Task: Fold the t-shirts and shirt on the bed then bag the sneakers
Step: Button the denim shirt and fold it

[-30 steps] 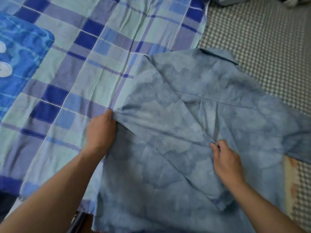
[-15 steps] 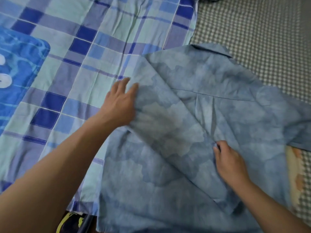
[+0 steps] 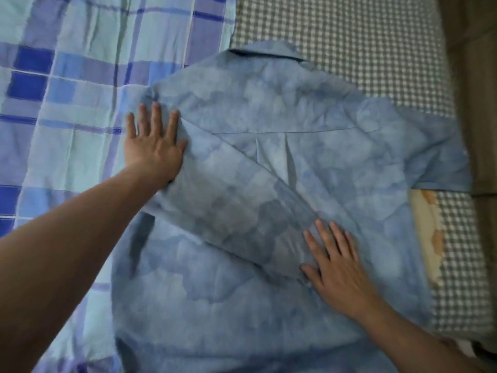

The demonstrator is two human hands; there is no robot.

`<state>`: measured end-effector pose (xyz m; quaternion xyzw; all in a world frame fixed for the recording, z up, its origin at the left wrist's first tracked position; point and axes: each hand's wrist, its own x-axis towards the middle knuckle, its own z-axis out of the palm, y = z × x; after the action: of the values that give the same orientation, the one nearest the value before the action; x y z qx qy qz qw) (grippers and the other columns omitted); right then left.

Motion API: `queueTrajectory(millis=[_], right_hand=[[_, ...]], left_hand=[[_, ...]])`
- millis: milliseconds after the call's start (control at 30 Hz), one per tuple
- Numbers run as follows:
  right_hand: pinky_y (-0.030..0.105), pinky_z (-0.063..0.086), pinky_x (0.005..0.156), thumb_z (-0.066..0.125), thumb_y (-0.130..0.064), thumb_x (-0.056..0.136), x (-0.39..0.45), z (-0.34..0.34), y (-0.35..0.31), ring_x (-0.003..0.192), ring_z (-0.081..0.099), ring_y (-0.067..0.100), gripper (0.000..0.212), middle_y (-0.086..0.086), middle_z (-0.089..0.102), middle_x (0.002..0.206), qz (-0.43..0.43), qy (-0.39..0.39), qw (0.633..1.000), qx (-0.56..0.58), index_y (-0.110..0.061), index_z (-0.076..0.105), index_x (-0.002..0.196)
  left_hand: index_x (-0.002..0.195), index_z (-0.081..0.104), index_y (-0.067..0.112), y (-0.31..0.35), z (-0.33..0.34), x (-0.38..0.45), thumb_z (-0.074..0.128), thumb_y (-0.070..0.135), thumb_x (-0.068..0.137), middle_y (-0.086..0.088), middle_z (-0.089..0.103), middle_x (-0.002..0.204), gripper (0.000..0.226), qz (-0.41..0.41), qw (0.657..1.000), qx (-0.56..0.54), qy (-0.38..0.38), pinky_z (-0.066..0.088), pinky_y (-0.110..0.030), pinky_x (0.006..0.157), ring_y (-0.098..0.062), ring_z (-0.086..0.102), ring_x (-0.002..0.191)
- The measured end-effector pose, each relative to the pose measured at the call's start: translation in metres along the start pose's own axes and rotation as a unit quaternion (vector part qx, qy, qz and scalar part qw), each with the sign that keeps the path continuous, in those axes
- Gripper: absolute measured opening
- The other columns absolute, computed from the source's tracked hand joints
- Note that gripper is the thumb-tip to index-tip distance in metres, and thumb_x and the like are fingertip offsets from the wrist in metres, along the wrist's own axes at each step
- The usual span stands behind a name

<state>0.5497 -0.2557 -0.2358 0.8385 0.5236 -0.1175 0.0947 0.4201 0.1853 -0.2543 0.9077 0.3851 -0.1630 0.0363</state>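
While the shirt (image 3: 309, 125) lies back-up across the bed, its collar points away from the person and its left sleeve is folded in diagonally over the back. That pale blue, cloud-mottled cloth straddles two covers: its left part lies on the plaid sheet (image 3: 67, 90), its right part on the gingham cover (image 3: 363, 36). The right sleeve is spread flat toward the bed's right edge.

The left hand (image 3: 153, 146) lies palm down at the folded left shoulder, fingers straight and slightly fanned, partly on the shirt and partly on the plaid sheet; it holds nothing. The right hand (image 3: 338, 265) lies palm down on the lower end of the folded-in sleeve, near the shirt's middle, fingers straight and a little spread, pressing the cloth flat and gripping nothing.

A yoke seam and a box pleat show on the shirt's back between the hands. Just right of the shirt, a cream patch (image 3: 427, 230) with orange shapes shows on the gingham cover. No brand, label or readable writing appears on the shirt or the covers.
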Motion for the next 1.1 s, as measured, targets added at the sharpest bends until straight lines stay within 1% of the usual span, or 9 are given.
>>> queueTrajectory(millis=[200,333,400,500,667,800,867,967,1100], right_hand=[[0.054,0.019,0.119,0.039,-0.059,0.098,-0.030,-0.002,0.026,0.154,0.013,0.037,0.073,0.010,0.008,0.169,-0.039,-0.016,0.998,0.039,-0.023,0.023,0.159],[0.046,0.032,0.115,0.050,-0.039,0.097,-0.018,-0.028,0.107,0.137,0.042,0.033,0.054,0.019,0.047,0.148,0.116,0.144,0.963,0.196,-0.008,0.053,0.142],[0.046,0.039,0.104,0.047,-0.034,0.093,-0.009,-0.039,0.180,0.118,0.052,0.038,0.047,0.024,0.059,0.125,0.318,0.218,0.883,0.268,-0.001,0.062,0.122],[0.048,0.045,0.101,0.035,-0.041,0.092,0.005,-0.034,0.301,0.116,0.057,0.044,0.060,0.029,0.061,0.126,0.593,0.159,0.716,0.333,0.003,0.064,0.121],[0.045,0.052,0.098,0.054,-0.066,0.091,0.038,0.001,0.402,0.112,0.066,0.030,0.057,0.005,0.070,0.124,0.548,-0.018,0.444,0.709,-0.025,0.068,0.128],[0.034,0.061,0.081,0.055,-0.038,0.101,0.049,0.000,0.432,0.092,0.073,0.023,0.030,0.010,0.074,0.114,0.491,-0.017,0.416,0.765,-0.016,0.075,0.106],[0.031,0.059,0.064,0.047,-0.023,0.106,0.048,-0.001,0.449,0.076,0.072,0.021,0.028,0.012,0.073,0.103,0.468,0.058,0.329,0.818,-0.008,0.068,0.095],[0.037,0.058,0.083,0.047,-0.012,0.103,0.042,-0.006,0.477,0.093,0.069,0.024,0.026,0.012,0.074,0.108,0.414,0.203,0.216,0.861,-0.004,0.063,0.121],[0.034,0.060,0.071,0.055,-0.017,0.101,0.023,-0.002,0.524,0.093,0.072,0.023,0.023,0.008,0.075,0.108,0.411,0.243,0.195,0.857,-0.011,0.062,0.122]], left_hand=[[0.159,0.030,0.029,0.135,-0.018,-0.127,0.039,0.053,0.098,-0.017,0.011,0.168,0.066,0.144,0.971,-0.150,0.116,0.007,-0.060,0.123,-0.044,0.005,0.154],[0.157,0.034,0.033,0.259,-0.003,-0.166,0.038,0.056,0.099,-0.015,0.018,0.168,0.062,0.262,0.952,-0.141,0.069,0.016,-0.060,0.122,-0.042,0.010,0.154],[0.156,0.036,0.033,0.291,0.009,-0.165,0.036,0.057,0.100,-0.014,0.021,0.167,0.062,0.254,0.958,-0.128,0.046,0.016,-0.059,0.122,-0.041,0.013,0.154],[0.151,0.046,0.031,0.315,0.022,-0.166,0.042,0.057,0.094,-0.014,0.030,0.164,0.063,0.193,0.977,-0.089,-0.001,0.017,-0.059,0.122,-0.040,0.020,0.152],[0.101,0.063,0.014,0.416,-0.025,-0.143,0.045,0.053,0.085,-0.015,0.058,0.105,0.045,0.074,0.979,-0.183,0.054,0.048,-0.050,0.085,-0.039,0.057,0.101],[0.121,0.051,0.017,0.503,-0.047,-0.113,0.054,0.045,0.089,-0.012,0.055,0.106,0.043,0.106,0.970,-0.196,0.101,0.052,-0.047,0.074,-0.037,0.057,0.094],[0.122,0.053,0.018,0.517,-0.052,-0.101,0.054,0.030,0.089,-0.013,0.054,0.105,0.035,0.119,0.978,-0.143,0.098,0.052,-0.049,0.071,-0.039,0.058,0.091],[0.111,0.056,0.016,0.512,-0.058,-0.088,0.059,0.007,0.086,-0.014,0.053,0.098,0.026,0.131,0.985,-0.095,0.062,0.047,-0.047,0.060,-0.044,0.063,0.080],[0.123,0.052,0.017,0.497,-0.077,-0.101,0.070,0.005,0.085,-0.013,0.053,0.095,0.044,0.165,0.980,-0.088,0.073,0.047,-0.043,0.050,-0.043,0.064,0.067]])
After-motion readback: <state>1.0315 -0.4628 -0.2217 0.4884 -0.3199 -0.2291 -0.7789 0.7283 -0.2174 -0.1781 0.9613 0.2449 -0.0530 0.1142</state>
